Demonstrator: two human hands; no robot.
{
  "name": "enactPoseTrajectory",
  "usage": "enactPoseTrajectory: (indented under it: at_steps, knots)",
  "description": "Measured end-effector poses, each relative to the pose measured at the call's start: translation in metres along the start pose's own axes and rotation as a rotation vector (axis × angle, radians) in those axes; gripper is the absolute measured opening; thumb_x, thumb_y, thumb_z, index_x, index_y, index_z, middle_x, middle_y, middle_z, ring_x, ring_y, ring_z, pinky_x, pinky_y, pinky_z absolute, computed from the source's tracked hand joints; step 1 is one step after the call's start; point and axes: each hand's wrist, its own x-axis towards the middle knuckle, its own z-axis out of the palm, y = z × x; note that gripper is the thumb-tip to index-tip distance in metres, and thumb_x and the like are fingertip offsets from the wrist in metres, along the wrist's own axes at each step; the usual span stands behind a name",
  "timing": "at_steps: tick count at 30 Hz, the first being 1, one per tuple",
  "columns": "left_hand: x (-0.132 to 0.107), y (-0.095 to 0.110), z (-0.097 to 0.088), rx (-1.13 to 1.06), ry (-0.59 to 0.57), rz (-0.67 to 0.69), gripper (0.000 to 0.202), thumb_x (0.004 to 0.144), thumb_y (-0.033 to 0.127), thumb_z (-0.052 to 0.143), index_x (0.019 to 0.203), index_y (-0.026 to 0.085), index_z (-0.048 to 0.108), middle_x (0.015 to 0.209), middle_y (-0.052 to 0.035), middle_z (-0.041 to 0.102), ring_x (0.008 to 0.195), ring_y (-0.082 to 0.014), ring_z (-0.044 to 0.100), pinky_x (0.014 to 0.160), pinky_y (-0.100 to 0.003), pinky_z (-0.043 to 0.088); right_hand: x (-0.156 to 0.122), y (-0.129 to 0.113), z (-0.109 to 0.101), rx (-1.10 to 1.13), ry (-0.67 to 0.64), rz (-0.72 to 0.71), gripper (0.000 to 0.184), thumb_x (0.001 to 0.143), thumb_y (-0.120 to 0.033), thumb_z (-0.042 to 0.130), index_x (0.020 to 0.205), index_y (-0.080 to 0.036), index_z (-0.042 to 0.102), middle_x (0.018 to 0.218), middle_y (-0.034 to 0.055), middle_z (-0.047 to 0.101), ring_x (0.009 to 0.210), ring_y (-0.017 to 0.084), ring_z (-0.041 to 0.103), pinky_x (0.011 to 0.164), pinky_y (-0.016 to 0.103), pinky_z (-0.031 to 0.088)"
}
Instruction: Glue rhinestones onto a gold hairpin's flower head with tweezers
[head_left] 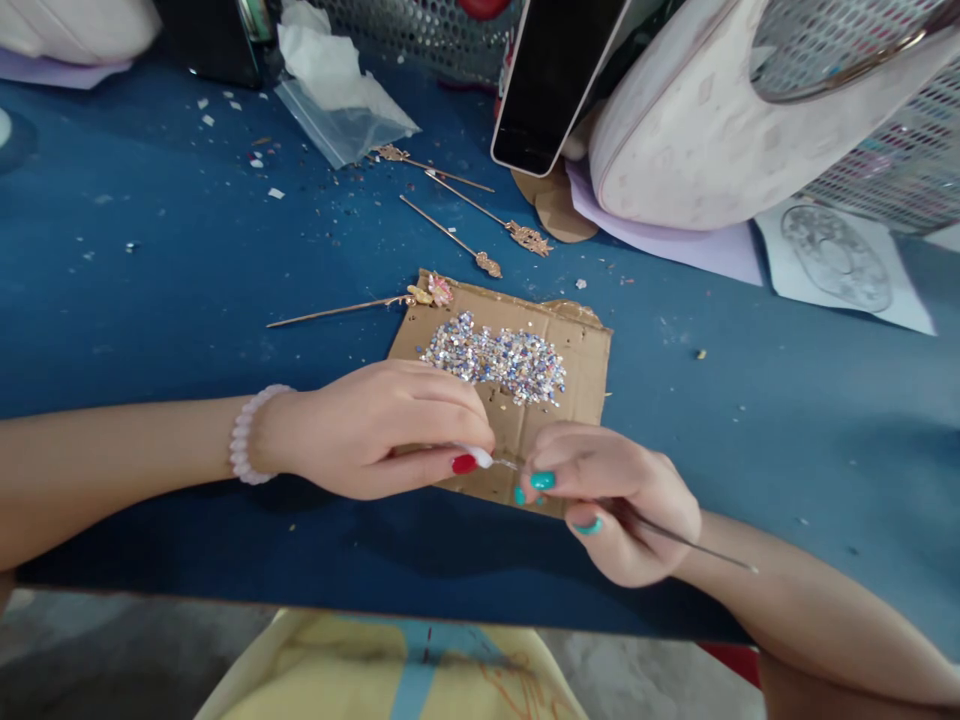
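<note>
My left hand (390, 425), with a bead bracelet (244, 435) on its wrist, is closed around a small white piece (478, 456). Only the rounded end of that piece shows past the thumb. My right hand (622, 495) pinches a thin metal rod (712, 552), whose far end sticks out over the wrist. A fine twisted metal bit (506, 464) bridges the gap between my hands, touching or nearly touching the white piece. Both hands are over the lower part of a cardboard sheet (585, 340). Loose glittery rhinestones (517, 362) lie heaped on it.
A hairpin with a pink flower (439, 291) rests on the cardboard's corner. Several bare metal hairpins (529, 238) lie behind. Along the back are a plastic bag (345, 125), a phone (559, 85), a white bag-shaped object (675, 140), a printed paper (847, 265) and a mesh basket (885, 160).
</note>
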Motion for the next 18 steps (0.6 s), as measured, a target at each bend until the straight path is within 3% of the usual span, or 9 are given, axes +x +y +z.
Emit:
enactPoseTrajectory:
  at_steps: [9, 18]
  knots:
    - [-0.0006, 0.0002, 0.0, 0.033, -0.002, 0.004, 0.015, 0.093, 0.013, 0.046, 0.101, 0.021, 0.056, 0.092, -0.0062, 0.069, 0.084, -0.0163, 0.061, 0.077, -0.029, 0.049, -0.0021, -0.002, -0.0033, -0.012, -0.006, 0.102, 0.016, 0.099, -0.024, 0.046, 0.098, -0.014, 0.058, 0.076, 0.0085, 0.065, 0.068, 0.012, 0.06, 0.062, 0.027, 0.054]
    - [-0.0022, -0.001, 0.0013, 0.018, -0.002, -0.007, 0.011, 0.094, 0.015, 0.044, 0.098, 0.019, 0.054, 0.089, -0.0062, 0.067, 0.078, -0.0159, 0.059, 0.071, -0.029, 0.047, -0.0002, 0.0003, 0.0007, 0.009, 0.011, 0.045, 0.01, 0.097, -0.022, 0.049, 0.101, -0.015, 0.056, 0.076, 0.0072, 0.065, 0.07, 0.014, 0.064, 0.061, 0.029, 0.055]
